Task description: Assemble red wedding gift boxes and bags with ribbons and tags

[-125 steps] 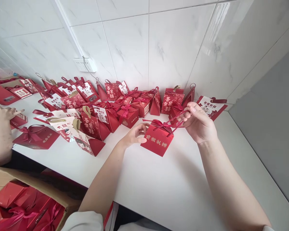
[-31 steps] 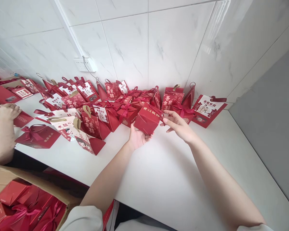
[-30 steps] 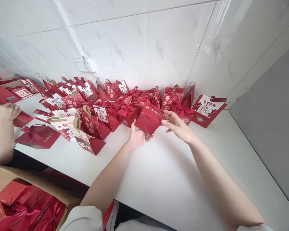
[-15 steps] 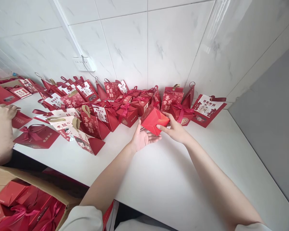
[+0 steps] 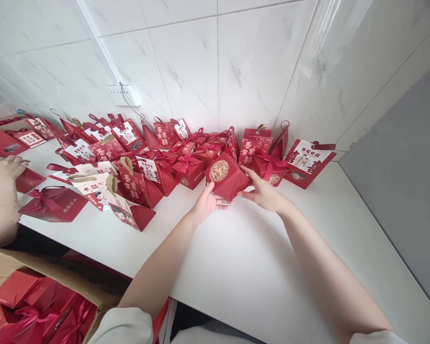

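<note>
A red gift box (image 5: pixel 233 180) with a round gold emblem on one face is held tilted above the white table. My left hand (image 5: pixel 207 204) grips its lower left side, thumb in front and fingers curled underneath. On the right edge, my right hand (image 5: pixel 264 192) holds the same box between thumb and fingers. Just behind it stand a red box with a ribbon bow (image 5: pixel 271 168) and another ribbon-tied red box (image 5: pixel 190 170). The box's underside and some fingertips are hidden.
Many red gift boxes and bags crowd the white table (image 5: pixel 236 267) along the tiled wall. A red bag with a white label (image 5: pixel 310 163) stands at the right. A cardboard carton (image 5: pixel 93 292) of red boxes is at lower left. Another person's hand (image 5: pixel 9 168) is at far left.
The box has been turned in my hands: its plain, folded red side faced me before, and now the gold-emblem face shows. My left fingers have curled further beneath it.
</note>
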`<state>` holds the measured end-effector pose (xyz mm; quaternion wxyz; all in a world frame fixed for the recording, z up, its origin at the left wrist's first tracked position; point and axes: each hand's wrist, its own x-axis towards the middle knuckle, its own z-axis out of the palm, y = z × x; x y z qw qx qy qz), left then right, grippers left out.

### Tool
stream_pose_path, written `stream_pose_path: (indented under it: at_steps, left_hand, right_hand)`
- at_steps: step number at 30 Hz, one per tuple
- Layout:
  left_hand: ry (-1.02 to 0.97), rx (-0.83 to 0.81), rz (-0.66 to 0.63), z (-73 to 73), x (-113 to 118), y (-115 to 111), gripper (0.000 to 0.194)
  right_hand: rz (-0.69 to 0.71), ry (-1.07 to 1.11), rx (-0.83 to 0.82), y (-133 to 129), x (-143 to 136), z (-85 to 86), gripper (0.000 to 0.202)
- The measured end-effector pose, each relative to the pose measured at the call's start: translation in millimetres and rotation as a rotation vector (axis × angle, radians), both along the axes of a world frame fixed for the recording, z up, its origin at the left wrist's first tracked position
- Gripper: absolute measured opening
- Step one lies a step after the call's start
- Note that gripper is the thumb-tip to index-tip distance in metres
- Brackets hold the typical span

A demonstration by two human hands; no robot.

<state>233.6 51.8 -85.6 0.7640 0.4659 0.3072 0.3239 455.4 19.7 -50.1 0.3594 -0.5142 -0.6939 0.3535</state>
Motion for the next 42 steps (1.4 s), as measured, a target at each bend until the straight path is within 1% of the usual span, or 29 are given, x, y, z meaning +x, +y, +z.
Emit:
stream_pose_path:
  at_steps: [1,3,5,7,9,12,14,16,17,19,21,23,24,25,26,28,29,31,32,34,36,38,40,42]
  left_hand:
    - [0.036,0.107,0.038,0.9,-4,2,0.093]
    - [0.104,0.349,0.093,4.3,-15,5,0.11]
    - [0.162,0.539,0.051,8.4,-25,7,0.123]
    - [0.23,0.637,-0.015,11.1,-34,9,0.123]
    - [0.309,0.672,-0.048,11.8,-40,10,0.117]
    - [0.408,0.659,-0.111,11.7,-48,13,0.105]
    - [0.463,0.617,-0.183,13.0,-56,15,0.099]
    - [0.478,0.528,-0.23,16.1,-64,17,0.09]
    - [0.468,0.476,-0.219,18.2,-69,18,0.084]
    - [0.44,0.407,-0.113,23.4,-74,19,0.068]
    - [0.424,0.438,0.081,29.1,-75,20,0.057]
    - [0.403,0.528,0.283,33.6,-72,20,0.05]
    - [0.397,0.562,0.35,34.9,-69,20,0.048]
    - [0.407,0.577,0.38,35.5,-66,19,0.047]
    - [0.436,0.57,0.37,35.2,-63,18,0.047]
    - [0.528,0.509,0.258,32.8,-57,15,0.048]
    - [0.567,0.466,0.188,31.3,-54,14,0.047]
    - [0.606,0.378,0.065,28.7,-50,11,0.044]
    - [0.612,0.347,0.023,28.0,-49,10,0.043]
    - [0.6,0.308,-0.021,27.8,-48,9,0.044]
    - [0.55,0.288,-0.014,28.1,-48,9,0.04]
    - [0.467,0.25,0.036,27.4,-49,11,0.035]
    - [0.371,0.193,0.095,25.0,-50,13,0.033]
    - [0.291,0.132,0.116,20.8,-48,15,0.032]
  right_hand:
    - [0.011,0.006,0.017,0,7,2.1,0.079]
    - [-0.018,0.013,0.03,-1,23,6.9,0.073]
    - [-0.05,0.007,0.012,-2,39,11.3,0.065]
    - [-0.046,-0.028,-0.001,-3,52,14.2,0.054]
    - [-0.014,-0.114,-0.027,-5,61,15.5,0.046]
    - [0.074,-0.305,-0.122,-8,66,16.3,0.041]
    - [0.127,-0.396,-0.217,-12,66,18.5,0.039]
    - [0.169,-0.42,-0.288,-17,66,23.0,0.044]
    - [0.182,-0.41,-0.304,-19,66,25.9,0.049]
    - [0.177,-0.373,-0.298,-21,63,30.6,0.055]
    - [0.121,-0.323,-0.262,-19,56,30.8,0.048]
    - [0.06,-0.269,-0.229,-13,47,23.2,0.04]
    - [0.035,-0.247,-0.222,-8,41,16.5,0.039]
    - [0.018,-0.232,-0.228,-4,36,8.5,0.043]
    - [0.006,-0.233,-0.248,1,30,-0.1,0.048]
    - [0.025,-0.269,-0.275,8,21,-16.0,0.054]
    - [0.05,-0.275,-0.277,11,17,-22.1,0.051]
    - [0.108,-0.266,-0.266,13,13,-28.8,0.036]
    - [0.13,-0.25,-0.26,14,13,-30.0,0.028]
    - [0.159,-0.217,-0.25,15,15,-30.1,0.017]
    - [0.165,-0.182,-0.244,16,19,-30.3,0.011]
    - [0.153,-0.142,-0.239,18,23,-32.3,0.011]
    - [0.122,-0.081,-0.239,19,23,-35.1,0.017]
    - [0.103,-0.015,-0.251,18,18,-36.9,0.025]
